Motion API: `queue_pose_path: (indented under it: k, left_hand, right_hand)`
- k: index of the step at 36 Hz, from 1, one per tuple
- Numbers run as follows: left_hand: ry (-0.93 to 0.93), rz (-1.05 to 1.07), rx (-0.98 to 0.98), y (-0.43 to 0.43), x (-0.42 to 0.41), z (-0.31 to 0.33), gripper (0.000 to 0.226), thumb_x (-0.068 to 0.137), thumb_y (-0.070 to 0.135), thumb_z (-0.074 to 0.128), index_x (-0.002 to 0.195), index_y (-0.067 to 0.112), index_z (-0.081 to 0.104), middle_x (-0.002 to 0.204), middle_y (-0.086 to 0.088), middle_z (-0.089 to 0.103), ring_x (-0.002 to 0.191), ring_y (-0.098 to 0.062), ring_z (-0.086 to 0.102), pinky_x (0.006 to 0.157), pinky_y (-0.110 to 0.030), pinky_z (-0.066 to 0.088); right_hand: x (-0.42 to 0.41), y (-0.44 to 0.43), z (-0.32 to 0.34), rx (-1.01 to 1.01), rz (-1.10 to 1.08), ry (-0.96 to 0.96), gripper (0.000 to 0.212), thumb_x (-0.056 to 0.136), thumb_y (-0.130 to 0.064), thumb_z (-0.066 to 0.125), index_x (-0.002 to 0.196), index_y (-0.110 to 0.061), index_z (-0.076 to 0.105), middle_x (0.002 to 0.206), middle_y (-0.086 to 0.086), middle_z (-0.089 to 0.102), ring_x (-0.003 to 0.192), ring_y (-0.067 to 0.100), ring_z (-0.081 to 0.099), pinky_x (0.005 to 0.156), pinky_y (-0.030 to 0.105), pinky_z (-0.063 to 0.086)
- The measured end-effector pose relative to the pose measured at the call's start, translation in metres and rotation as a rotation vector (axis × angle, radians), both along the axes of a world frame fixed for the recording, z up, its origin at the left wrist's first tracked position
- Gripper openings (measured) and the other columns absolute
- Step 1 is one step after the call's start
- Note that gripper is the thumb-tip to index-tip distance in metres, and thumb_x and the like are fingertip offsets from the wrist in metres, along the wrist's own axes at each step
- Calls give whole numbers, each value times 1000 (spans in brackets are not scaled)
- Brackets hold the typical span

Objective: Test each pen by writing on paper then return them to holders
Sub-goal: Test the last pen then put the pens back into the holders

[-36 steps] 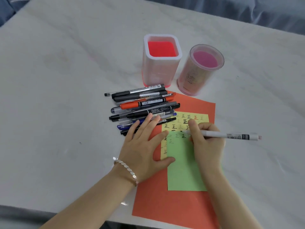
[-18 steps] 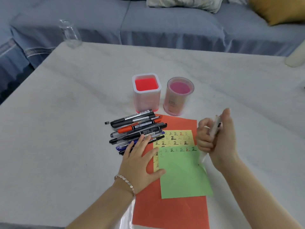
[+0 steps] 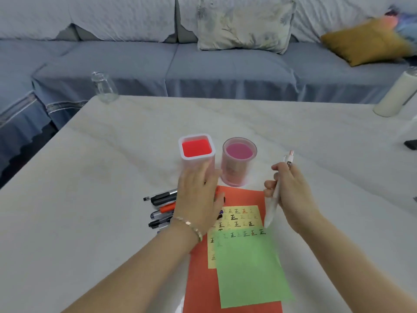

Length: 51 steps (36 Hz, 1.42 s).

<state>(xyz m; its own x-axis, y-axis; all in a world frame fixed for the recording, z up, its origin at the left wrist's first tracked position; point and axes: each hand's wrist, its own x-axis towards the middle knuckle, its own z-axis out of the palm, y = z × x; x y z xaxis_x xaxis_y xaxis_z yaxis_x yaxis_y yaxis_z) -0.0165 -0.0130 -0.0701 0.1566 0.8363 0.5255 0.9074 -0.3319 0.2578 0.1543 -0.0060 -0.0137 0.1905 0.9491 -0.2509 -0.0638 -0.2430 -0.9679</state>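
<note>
Loose pens (image 3: pixel 159 207): at least five counted, piled at the upper left corner of the red sheet (image 3: pixel 203 279), partly hidden under my left hand (image 3: pixel 196 195). That hand is spread flat, fingers straight, grasping nothing. Holders: two, one square holder (image 3: pixel 196 150) and one round holder (image 3: pixel 239 161), just beyond the red sheet's far edge. Sheets: three, with the yellow sheet (image 3: pixel 248 216) and green sheet (image 3: pixel 248 267) lying on the red. At the red sheet's right edge, my right hand (image 3: pixel 291 195) grips one white pen (image 3: pixel 273 204), tip down.

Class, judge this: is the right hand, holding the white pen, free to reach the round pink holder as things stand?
Probably yes. The right hand grips the white pen just right of the round pink holder, with only bare table between them; the left hand is by the square holder.
</note>
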Motion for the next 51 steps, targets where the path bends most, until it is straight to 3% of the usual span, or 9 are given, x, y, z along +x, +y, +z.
queue_pose_path:
  k: [4, 7, 12, 17, 24, 30, 41, 46, 51]
  left_hand:
    - [162, 184, -285, 55, 4, 34, 47, 88, 37, 51, 126, 12, 42, 129, -6, 47, 119, -25, 42, 103, -37, 27]
    - [192, 268, -454, 75, 3, 35, 38, 93, 43, 40, 114, 13, 48, 113, -6, 57, 108, -25, 50, 100, -35, 28]
    - [185, 187, -391, 75, -9, 22, 21, 96, 28, 34, 83, 23, 50, 78, 7, 50, 94, -19, 54, 106, -32, 19]
    - [200, -17, -382, 75, -25, 16, 22, 97, 29, 37, 102, 20, 57, 93, 7, 54, 103, -15, 48, 111, -29, 5]
    - [99, -90, -309, 67, -28, 25, 34, 95, 28, 45, 128, 18, 48, 127, 3, 51, 120, -15, 41, 108, -25, 8]
    - [46, -64, -143, 13, -43, 19, 34, 67, 20, 79, 96, 10, 64, 95, -7, 61, 82, -26, 59, 71, -38, 48]
    - [183, 82, -398, -38, -77, -35, 43, 42, 36, 91, 71, 18, 65, 70, 3, 59, 58, -18, 57, 44, -26, 42]
    - [275, 111, -560, -35, -71, -30, 38, 91, 46, 47, 120, 21, 47, 117, 4, 49, 111, -17, 44, 84, -26, 34]
    - [288, 112, -579, -31, -68, -31, 35, 95, 39, 40, 121, 16, 45, 121, 0, 48, 113, -18, 43, 83, -25, 33]
  right_hand:
    - [9, 10, 21, 218, -22, -182, 18, 96, -27, 43, 84, -25, 56, 80, 3, 52, 87, 21, 63, 77, 26, 47]
    - [15, 18, 37, 361, -45, -298, 18, 96, -27, 45, 87, -25, 61, 79, 0, 53, 85, 22, 58, 91, 42, 45]
    - [16, 36, 46, 562, -9, -457, 15, 95, -24, 47, 87, -32, 56, 82, -15, 59, 77, 3, 59, 78, 25, 49]
    - [-1, 57, 34, 516, 134, -793, 17, 95, -24, 48, 85, -19, 60, 68, -16, 54, 62, 2, 50, 55, 8, 37]
    - [-14, 76, -6, 328, 256, -983, 20, 89, -23, 53, 95, -9, 66, 81, 6, 65, 74, 22, 56, 64, 29, 42]
    - [-10, 38, -10, 512, 161, -953, 26, 85, -15, 62, 111, -18, 59, 90, -7, 49, 89, 8, 40, 76, 15, 27]
    - [-68, 9, -78, 659, 967, -1288, 39, 61, -29, 77, 96, -15, 67, 91, 2, 68, 82, 25, 65, 73, 37, 53]
    - [-81, 14, -87, 740, 952, -1443, 49, 31, -48, 87, 66, -23, 64, 64, -7, 59, 59, 13, 62, 51, 20, 48]
    - [-84, 16, -88, 847, 961, -1568, 41, 31, -38, 85, 59, -21, 60, 59, -6, 57, 53, 13, 57, 45, 19, 43]
